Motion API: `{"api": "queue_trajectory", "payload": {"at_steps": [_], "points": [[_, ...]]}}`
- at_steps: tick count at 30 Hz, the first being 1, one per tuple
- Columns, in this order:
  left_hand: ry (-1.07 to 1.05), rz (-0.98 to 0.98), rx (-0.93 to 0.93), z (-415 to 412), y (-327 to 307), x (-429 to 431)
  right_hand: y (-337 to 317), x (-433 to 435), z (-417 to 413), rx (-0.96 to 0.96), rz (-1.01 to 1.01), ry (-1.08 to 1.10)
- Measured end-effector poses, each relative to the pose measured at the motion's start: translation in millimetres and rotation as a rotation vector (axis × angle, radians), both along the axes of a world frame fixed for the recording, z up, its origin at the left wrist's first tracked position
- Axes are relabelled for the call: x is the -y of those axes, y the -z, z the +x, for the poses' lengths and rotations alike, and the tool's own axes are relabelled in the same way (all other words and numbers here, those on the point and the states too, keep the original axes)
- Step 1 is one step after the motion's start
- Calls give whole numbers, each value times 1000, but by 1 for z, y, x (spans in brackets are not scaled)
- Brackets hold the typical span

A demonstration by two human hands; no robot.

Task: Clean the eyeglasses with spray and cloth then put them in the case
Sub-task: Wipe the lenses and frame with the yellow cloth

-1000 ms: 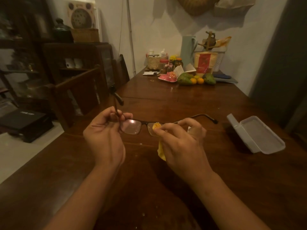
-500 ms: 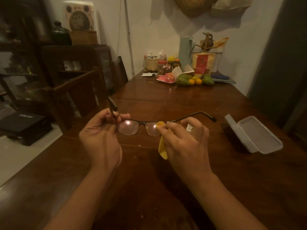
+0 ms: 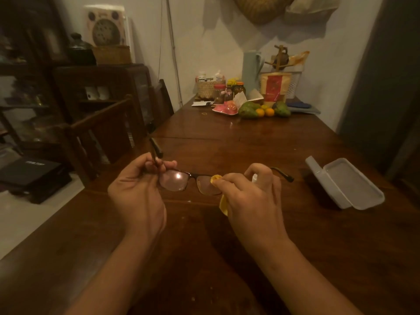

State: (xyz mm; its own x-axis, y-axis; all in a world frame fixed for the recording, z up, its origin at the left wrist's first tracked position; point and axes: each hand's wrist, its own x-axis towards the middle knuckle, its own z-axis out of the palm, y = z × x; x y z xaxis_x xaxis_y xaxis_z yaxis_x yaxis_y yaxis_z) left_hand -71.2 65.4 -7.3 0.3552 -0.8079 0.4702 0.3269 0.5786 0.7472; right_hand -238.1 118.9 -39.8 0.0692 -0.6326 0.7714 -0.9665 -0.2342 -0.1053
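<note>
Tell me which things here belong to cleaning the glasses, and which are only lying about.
For the job: eyeglasses held by the left hand; yellow cloth pinched by the right hand; open case; white bottle tip behind the right hand, probably the spray.
Lying about: fruit; pink plate; woven basket; jars; pale green jug; red-labelled pouch.

Domestic dining room: wooden tabletop (image 3: 227, 137), fruit (image 3: 261, 111) and jars (image 3: 229, 92) at its far end, chairs (image 3: 109, 128) beside it.

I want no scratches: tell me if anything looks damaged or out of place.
Nothing stands out. The glasses look whole; the left hand holds a temple, the right hand pinches the cloth on a lens. The case lies open.
</note>
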Motion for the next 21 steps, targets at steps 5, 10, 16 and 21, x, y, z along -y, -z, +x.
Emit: {"api": "queue_trajectory", "payload": {"at_steps": [5, 10, 16, 21], "points": [[-84, -24, -12, 3, 3, 4, -2, 0, 2, -36, -11, -37], [-113, -22, -23, 3, 1, 6, -4, 0, -1, 16, -76, -110], [-100, -3, -9, 0, 2, 3, -3, 0, 8, 153, -114, -184], [-98, -4, 25, -15, 2, -5, 0, 0, 20, 161, -155, -168]]}}
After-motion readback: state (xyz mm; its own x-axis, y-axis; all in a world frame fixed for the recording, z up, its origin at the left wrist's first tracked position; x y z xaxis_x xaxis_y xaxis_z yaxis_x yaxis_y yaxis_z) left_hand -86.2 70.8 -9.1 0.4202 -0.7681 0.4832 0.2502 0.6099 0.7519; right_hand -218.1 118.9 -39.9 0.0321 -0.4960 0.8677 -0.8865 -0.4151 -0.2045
